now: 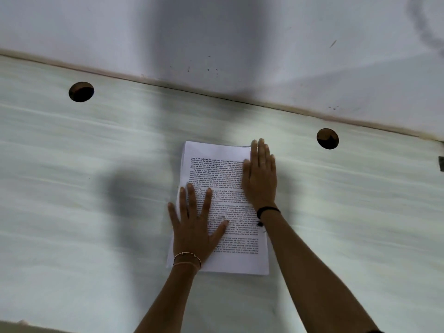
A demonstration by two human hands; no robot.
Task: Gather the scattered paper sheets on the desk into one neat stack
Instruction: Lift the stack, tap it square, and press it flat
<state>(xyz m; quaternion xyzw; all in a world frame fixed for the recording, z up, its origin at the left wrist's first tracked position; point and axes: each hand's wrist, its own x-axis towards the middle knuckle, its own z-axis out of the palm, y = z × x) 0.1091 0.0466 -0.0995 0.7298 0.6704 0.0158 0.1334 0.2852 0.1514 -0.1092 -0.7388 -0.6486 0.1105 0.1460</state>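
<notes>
Paper stack (pixel 217 169) in the middle of the bench (pixel 96 164). The left hand (pixel 192 227), fingers spread, is pressed on its near left; the right hand (pixel 260 179), fingers straight and together, is laid along its far right edge. Slightly fanned left edges are best squared by light inward pushes.
</notes>
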